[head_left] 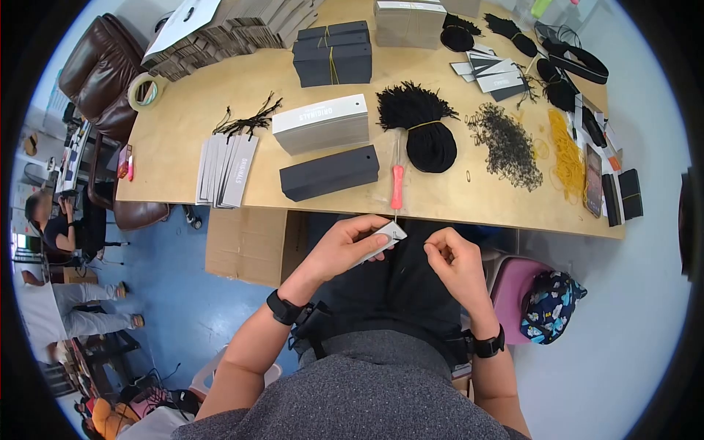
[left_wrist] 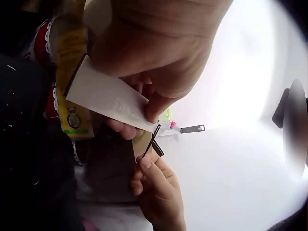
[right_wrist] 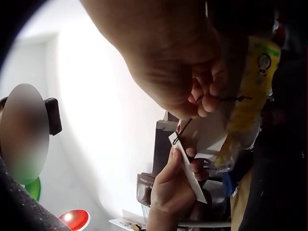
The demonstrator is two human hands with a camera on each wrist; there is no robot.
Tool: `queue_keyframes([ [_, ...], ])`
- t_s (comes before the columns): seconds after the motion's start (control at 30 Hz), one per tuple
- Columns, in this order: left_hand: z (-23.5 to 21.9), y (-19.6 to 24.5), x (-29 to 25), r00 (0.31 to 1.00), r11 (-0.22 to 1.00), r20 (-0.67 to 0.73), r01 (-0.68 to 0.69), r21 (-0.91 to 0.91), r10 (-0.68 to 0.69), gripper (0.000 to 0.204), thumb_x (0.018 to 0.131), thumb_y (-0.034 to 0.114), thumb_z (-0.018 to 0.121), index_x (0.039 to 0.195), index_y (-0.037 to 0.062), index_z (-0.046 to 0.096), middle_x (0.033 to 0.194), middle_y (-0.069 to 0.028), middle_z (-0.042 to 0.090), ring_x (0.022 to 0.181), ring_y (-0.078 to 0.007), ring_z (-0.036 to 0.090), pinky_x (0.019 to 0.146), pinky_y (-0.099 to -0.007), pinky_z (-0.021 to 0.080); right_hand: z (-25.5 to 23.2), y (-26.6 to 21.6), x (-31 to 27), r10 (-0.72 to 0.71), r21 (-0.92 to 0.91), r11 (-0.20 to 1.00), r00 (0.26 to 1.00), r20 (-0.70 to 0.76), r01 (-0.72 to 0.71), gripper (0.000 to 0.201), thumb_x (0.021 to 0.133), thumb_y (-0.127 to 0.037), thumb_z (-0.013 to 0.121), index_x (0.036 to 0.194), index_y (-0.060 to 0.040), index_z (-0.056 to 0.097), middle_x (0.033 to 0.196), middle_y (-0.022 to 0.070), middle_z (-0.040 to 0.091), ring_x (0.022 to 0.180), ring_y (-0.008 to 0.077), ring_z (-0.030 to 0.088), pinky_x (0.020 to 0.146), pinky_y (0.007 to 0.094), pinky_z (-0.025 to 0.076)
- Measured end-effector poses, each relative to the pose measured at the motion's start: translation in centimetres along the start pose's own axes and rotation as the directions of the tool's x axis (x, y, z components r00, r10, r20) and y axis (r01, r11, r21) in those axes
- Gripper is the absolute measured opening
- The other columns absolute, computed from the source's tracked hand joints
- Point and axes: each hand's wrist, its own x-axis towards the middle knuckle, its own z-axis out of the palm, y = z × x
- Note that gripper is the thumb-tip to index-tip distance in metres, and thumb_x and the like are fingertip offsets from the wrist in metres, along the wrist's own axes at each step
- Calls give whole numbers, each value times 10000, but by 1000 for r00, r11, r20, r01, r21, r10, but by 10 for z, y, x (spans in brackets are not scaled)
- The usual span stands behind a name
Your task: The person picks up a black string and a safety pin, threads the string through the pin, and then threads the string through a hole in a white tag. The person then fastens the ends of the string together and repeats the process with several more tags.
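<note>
My left hand (head_left: 336, 248) pinches a pale hang tag (head_left: 393, 232) between thumb and fingers, just off the table's front edge. The tag (left_wrist: 107, 95) has printed lettering in the left wrist view. A thin black cord (left_wrist: 152, 141) passes through the hole at its end. The thumb and forefinger of my right hand (head_left: 460, 265) pinch that cord, and it stretches between the hands. In the right wrist view the cord's knotted end (right_wrist: 240, 98) sticks out past the right fingers. A red-handled tool (head_left: 397, 187) lies on the table just beyond the tag.
On the table (head_left: 253, 176) lie strung tags (head_left: 229, 169), a white tag stack (head_left: 321, 125), a dark one (head_left: 330, 173) and a black cord bundle (head_left: 431, 143). Small black loops (head_left: 506, 147), yellow rubber bands (head_left: 566, 158) and a phone (head_left: 593, 180) are at right. A cardboard box (head_left: 246, 246) stands below.
</note>
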Motion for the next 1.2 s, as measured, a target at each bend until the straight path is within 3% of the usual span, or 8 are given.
queue_keyframes([
  [0.17, -1, -7, -3, 995, 993, -33, -92, 76, 95, 180, 954, 90, 648, 1108, 3, 682, 963, -62, 704, 870, -118, 654, 769, -256, 518, 2, 5, -12, 90, 68, 993, 994, 55, -93, 80, 897, -49, 676, 913, 5, 619, 701, 37, 622, 597, 64, 538, 555, 231, 439],
  [0.23, -3, -3, -8, 935, 843, 48, -337, 419, 350, 133, 898, 35, 685, 1021, -14, 702, 925, -86, 694, 863, -149, 657, 756, -273, 507, 7, 9, -17, 129, 124, 982, 987, 100, -141, 89, 909, -75, 679, 919, 0, 632, 703, 26, 637, 603, 53, 561, 553, 222, 448],
  [0.47, 11, -8, -34, 970, 943, -16, -232, 237, 243, 170, 849, -49, 681, 1017, -26, 695, 934, -61, 650, 888, -120, 634, 759, -261, 493, 13, -18, -19, 77, 258, 949, 924, 374, -183, 172, 939, -137, 676, 1023, 1, 615, 783, 40, 672, 640, 82, 642, 563, 229, 495],
  [0.6, 10, 17, -39, 970, 929, -44, -215, 300, 239, 181, 832, -45, 683, 1011, -22, 692, 905, -25, 617, 838, -81, 591, 743, -226, 467, 3, -37, -6, 19, 307, 948, 979, 204, -82, 325, 939, -123, 674, 1228, 1, 592, 997, 75, 581, 681, 87, 585, 611, 230, 466],
  [0.9, 8, 34, -41, 966, 862, 39, -247, 443, 257, 167, 805, -19, 693, 971, -6, 704, 808, -23, 590, 764, -89, 553, 682, -243, 436, 4, -46, 21, -166, 125, 983, 940, 299, 133, 196, 944, -165, 682, 1050, -2, 657, 812, 22, 525, 650, 75, 488, 609, 228, 403],
  [1.0, 3, 33, -42, 969, 854, 35, -232, 465, 245, 171, 815, -2, 687, 985, -3, 698, 813, -43, 603, 751, -119, 570, 681, -260, 449, 4, -41, 22, -13, 339, 932, 924, 382, -127, 215, 965, -218, 664, 955, -4, 662, 699, -20, 512, 627, 59, 466, 580, 216, 377],
  [1.07, 1, 33, -42, 970, 854, 24, -224, 470, 241, 174, 825, 17, 684, 998, 1, 696, 818, -60, 615, 744, -143, 586, 677, -272, 460, -3, -37, 20, 111, 561, 696, 838, 534, -449, 273, 990, -269, 629, 920, -7, 662, 654, -38, 538, 617, 43, 459, 558, 209, 354],
  [1.2, 1, 36, -41, 963, 894, 65, -266, 359, 260, 155, 855, 19, 674, 1008, 0, 696, 862, -47, 619, 807, -127, 586, 730, -256, 462, -9, -36, 16, 190, 457, 687, 746, 638, -565, 323, 992, -290, 615, 855, -5, 684, 660, -8, 581, 622, 59, 479, 554, 242, 374],
])
